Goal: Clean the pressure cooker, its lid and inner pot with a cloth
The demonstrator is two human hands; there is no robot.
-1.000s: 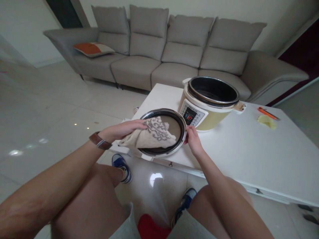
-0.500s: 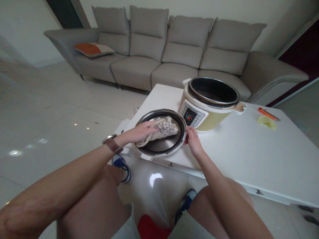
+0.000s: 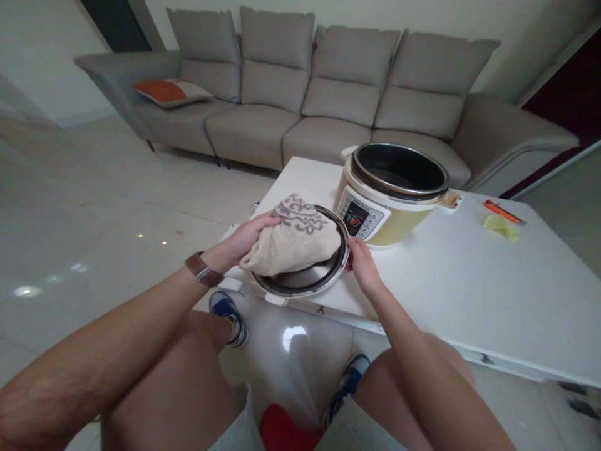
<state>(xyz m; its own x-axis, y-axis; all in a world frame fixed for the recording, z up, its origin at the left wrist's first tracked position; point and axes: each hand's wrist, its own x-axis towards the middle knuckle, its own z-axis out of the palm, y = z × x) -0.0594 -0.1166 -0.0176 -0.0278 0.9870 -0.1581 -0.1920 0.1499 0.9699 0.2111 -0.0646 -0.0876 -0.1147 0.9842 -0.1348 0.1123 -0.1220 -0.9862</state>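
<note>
My left hand [image 3: 248, 239] grips a beige cloth [image 3: 298, 241] with a grey pattern, which spreads over much of the round lid [image 3: 307, 279]. The lid lies inner side up at the near left part of the white table, its metal centre partly covered by the cloth. At the lid's right rim, my right hand [image 3: 361, 262] pinches the edge; some of its fingertips are hidden behind the rim. Just behind the lid stands an electric cooker [image 3: 399, 228] without its lid, a dark pot [image 3: 399, 169] inside it.
On the white table [image 3: 469, 282], an orange-handled tool [image 3: 503, 212] and a pale yellow piece [image 3: 501, 228] lie right of the cooker. A grey sofa [image 3: 335, 134] with an orange and white cushion [image 3: 171, 92] stands behind. My legs are at the table's near edge.
The cloth has been lifted and opened out, covering more of the lid. My left hand has shifted slightly left and up with it. My right hand stays at the lid's rim.
</note>
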